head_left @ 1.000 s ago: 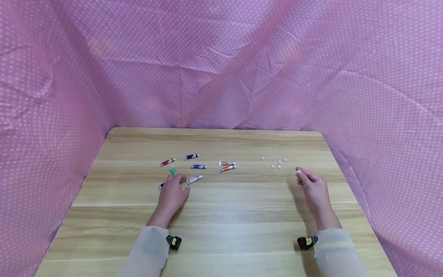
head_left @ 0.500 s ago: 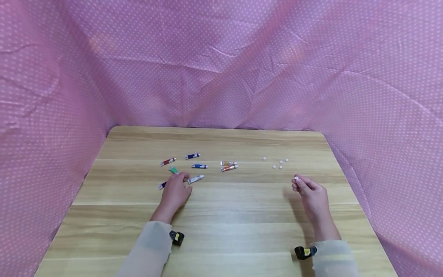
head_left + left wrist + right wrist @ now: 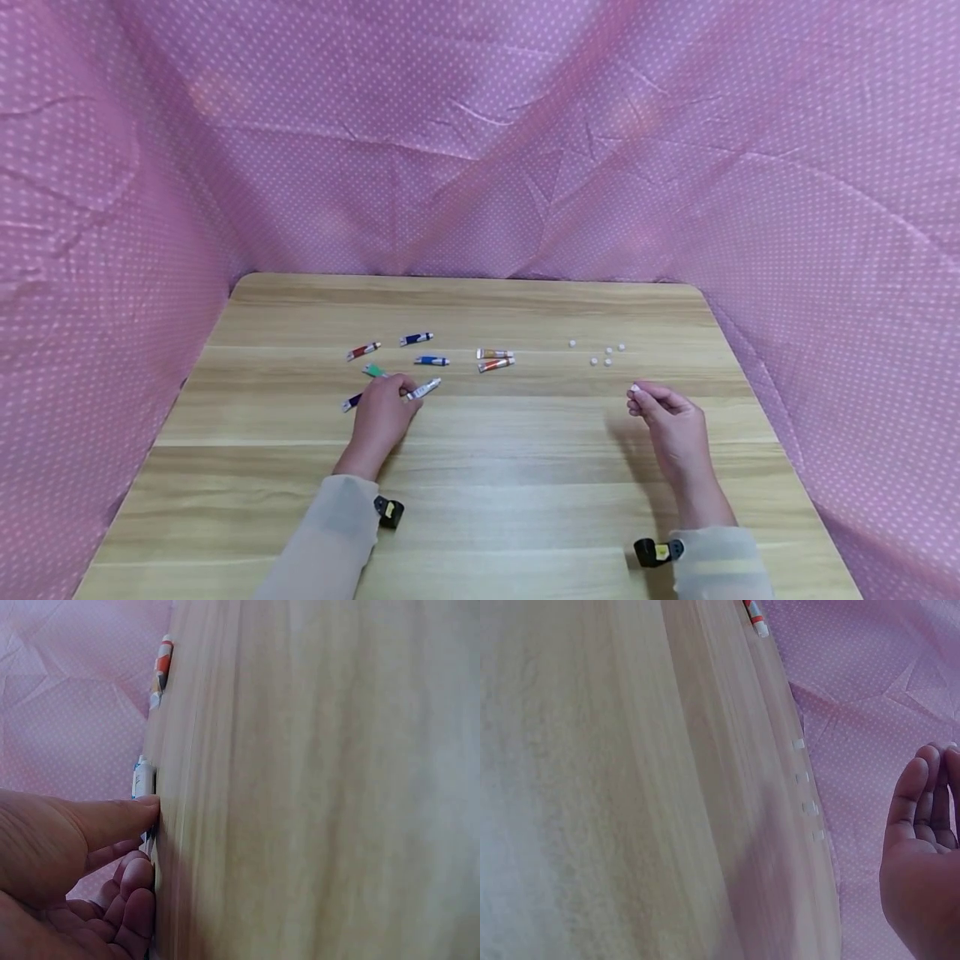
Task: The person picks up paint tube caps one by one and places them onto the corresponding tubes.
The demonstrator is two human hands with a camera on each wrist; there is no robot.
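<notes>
1. Left grip: your left hand (image 3: 385,412) pinches the rear end of the white tube (image 3: 425,387), thumb and finger closed to roughly the tube's own thickness. Its nose points toward 2 o'clock, 12 being directly away from you.
2. Right grip: your right hand (image 3: 677,425) holds a small white cap (image 3: 635,387) at the fingertips, with next to no gap around it.
3. Position: the white tube extends at 2 o'clock from your left hand; whether it is clear of the table (image 3: 510,483) you cannot tell. Five loose caps (image 3: 608,362) lie near the held one, between its 10 and 11 o'clock.
4. Risk at left: because you hold only the tail, the tube may swivel or droop at the nose; squeezing harder could force out its contents if the nozzle is uncovered, which is too small to judge.
5. Risk at right: so slight a cap could slip from your fingertips and roll among the others.
6. Risk nearby: your knuckles could shove the green tube (image 3: 373,370) at 11 o'clock or the dark tube (image 3: 351,403) at 9.
</notes>
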